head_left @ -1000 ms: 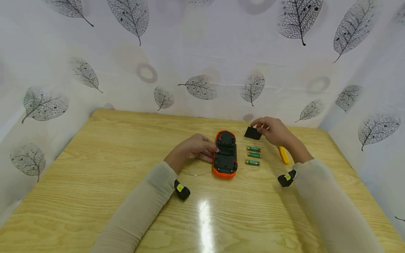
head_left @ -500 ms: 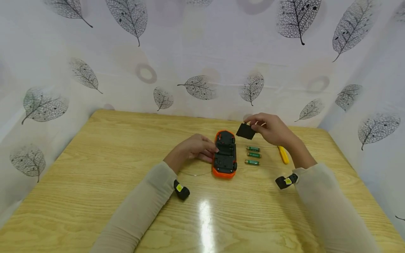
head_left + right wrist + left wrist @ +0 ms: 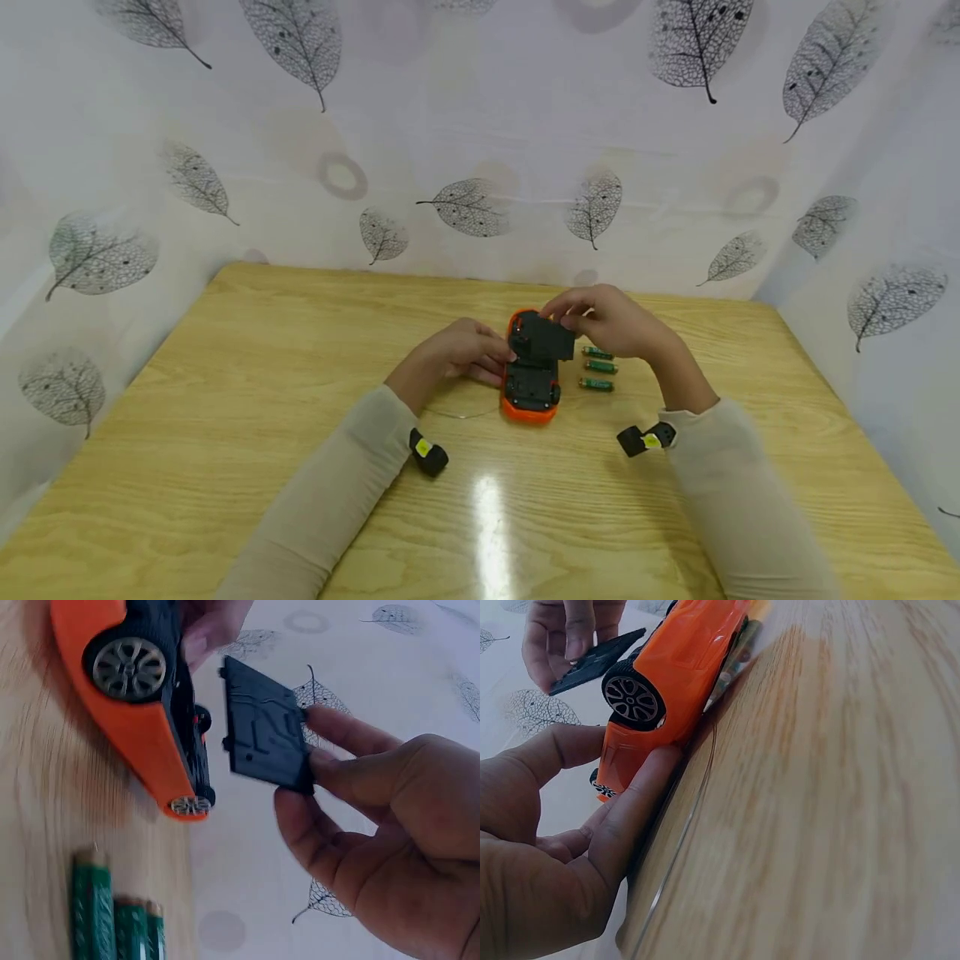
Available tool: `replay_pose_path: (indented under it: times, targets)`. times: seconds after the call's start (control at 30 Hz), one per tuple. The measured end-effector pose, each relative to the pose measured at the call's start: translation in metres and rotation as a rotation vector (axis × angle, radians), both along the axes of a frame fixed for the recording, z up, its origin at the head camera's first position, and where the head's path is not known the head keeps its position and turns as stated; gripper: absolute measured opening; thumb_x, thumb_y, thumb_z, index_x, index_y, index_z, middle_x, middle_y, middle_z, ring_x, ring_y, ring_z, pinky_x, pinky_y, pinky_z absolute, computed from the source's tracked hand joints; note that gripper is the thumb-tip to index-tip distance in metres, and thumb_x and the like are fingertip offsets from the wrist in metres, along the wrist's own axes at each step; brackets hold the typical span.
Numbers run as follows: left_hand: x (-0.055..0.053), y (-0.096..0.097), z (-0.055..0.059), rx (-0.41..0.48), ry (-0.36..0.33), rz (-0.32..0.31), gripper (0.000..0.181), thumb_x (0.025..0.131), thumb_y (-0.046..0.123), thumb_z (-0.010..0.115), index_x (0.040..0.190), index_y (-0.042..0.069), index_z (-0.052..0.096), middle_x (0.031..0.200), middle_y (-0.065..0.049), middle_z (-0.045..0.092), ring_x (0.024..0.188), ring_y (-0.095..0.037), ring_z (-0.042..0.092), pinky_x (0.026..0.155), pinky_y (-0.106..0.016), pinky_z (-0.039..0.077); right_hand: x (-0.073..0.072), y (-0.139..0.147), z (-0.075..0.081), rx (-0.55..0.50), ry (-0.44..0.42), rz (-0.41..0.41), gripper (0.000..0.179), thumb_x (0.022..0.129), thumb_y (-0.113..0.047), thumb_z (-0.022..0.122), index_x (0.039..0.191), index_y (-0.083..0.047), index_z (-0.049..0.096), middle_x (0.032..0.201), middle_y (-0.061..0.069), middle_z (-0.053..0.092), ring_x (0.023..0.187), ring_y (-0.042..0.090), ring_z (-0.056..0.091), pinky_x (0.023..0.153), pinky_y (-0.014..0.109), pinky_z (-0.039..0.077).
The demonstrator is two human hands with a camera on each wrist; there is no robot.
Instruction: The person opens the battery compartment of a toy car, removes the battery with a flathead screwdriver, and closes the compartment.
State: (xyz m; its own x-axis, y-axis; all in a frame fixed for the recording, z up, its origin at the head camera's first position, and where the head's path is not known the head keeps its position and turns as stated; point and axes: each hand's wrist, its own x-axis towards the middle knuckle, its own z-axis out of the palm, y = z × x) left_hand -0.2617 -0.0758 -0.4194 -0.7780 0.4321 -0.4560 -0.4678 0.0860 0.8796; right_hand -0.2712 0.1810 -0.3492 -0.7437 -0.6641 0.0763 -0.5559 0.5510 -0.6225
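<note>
An orange toy car (image 3: pixel 530 412) lies upside down on the wooden table, its black underside with an uncovered battery compartment facing up. My left hand (image 3: pixel 467 354) grips the car's left side, fingers along its orange body (image 3: pixel 682 660) in the left wrist view. Between the thumb and fingers of my right hand (image 3: pixel 611 321) is a black battery cover (image 3: pixel 264 724), held tilted above the car and apart from it. From the head it hides part of the underside. Three green batteries (image 3: pixel 600 367) lie in a row just right of the car.
A thin wire (image 3: pixel 461 415) lies on the table left of the car, below my left hand. Leaf-patterned cloth (image 3: pixel 468 208) hangs behind the table and at both sides. Each wrist carries a black camera (image 3: pixel 429 454).
My right hand has carried the battery cover leftward from beside the batteries to above the car. The yellow object is now hidden behind my right arm. My left hand stays on the car.
</note>
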Motion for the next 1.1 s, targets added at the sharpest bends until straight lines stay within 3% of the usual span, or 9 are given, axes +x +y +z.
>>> replay_pose_path:
  times: [0.2,0.73,1.1]
  targets:
    - [0.0,0.001,-0.001,0.007,-0.004,-0.002,0.027,0.092,-0.001,0.067,0.119,-0.008,0.064,0.096,-0.018,0.069,0.079,-0.025,0.071,0.073,-0.04,0.066,0.003,-0.012,-0.011,-0.024,-0.084,0.0,0.032,0.102,0.003,0.057,0.123,-0.013,0.075,0.118,0.007,0.071,0.105,0.025,0.066,0.081,0.041,0.059]
    - [0.002,0.0,0.003,0.013,-0.004,0.011,0.026,0.094,0.0,0.066,0.118,-0.009,0.064,0.094,-0.017,0.067,0.076,-0.025,0.071,0.072,-0.041,0.066,0.0,-0.014,-0.022,-0.022,-0.085,-0.087,0.035,0.1,0.008,0.055,0.123,-0.011,0.074,0.114,0.011,0.072,0.102,0.029,0.068,0.08,0.04,0.061]
    - [0.001,0.0,0.001,0.012,-0.009,0.014,0.031,0.093,0.0,0.066,0.122,-0.01,0.063,0.097,-0.02,0.07,0.077,-0.027,0.072,0.072,-0.041,0.066,0.001,-0.017,-0.022,-0.023,-0.089,-0.075,0.033,0.1,0.005,0.057,0.124,-0.012,0.074,0.115,0.01,0.072,0.1,0.027,0.068,0.08,0.042,0.061]
